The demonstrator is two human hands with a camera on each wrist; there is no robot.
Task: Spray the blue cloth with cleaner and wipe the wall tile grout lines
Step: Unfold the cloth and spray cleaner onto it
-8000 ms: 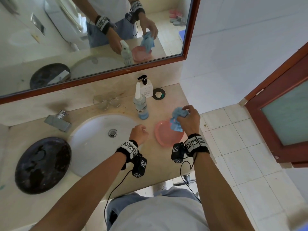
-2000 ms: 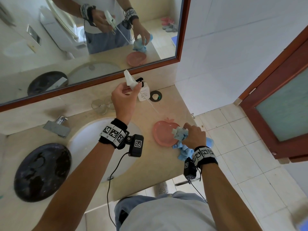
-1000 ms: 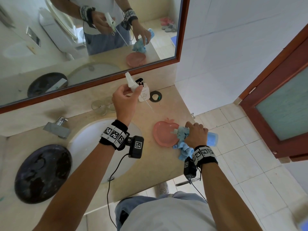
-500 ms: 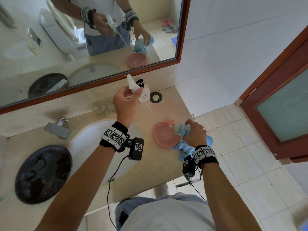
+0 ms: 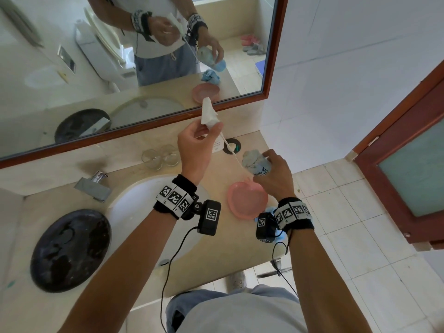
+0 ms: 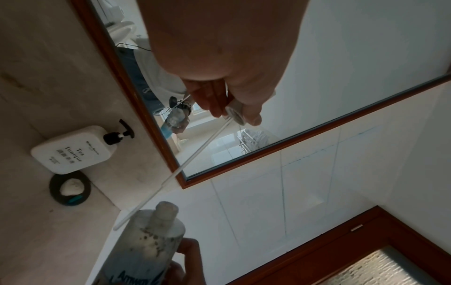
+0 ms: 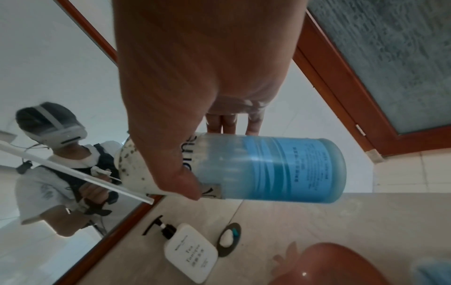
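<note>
My left hand pinches the white spray head, which is off the bottle; its thin dip tube slants down to the right. My right hand grips the cleaner bottle, part full of blue liquid, above the counter. In the left wrist view the tube's tip lies beside the bottle's open neck, outside it. The blue cloth lies on the counter under my right wrist, mostly hidden. The white tiled wall with grout lines stands to the right of the mirror.
A pink apple-shaped dish sits under the bottle. A white pump bottle, a black ring dish and two glasses line the counter's back. The sink, faucet and a black round dish lie to the left; a wooden door to the right.
My right hand has let the cloth drop onto the counter and lifted the bottle up toward the dip tube. My left hand still holds the spray head raised.
</note>
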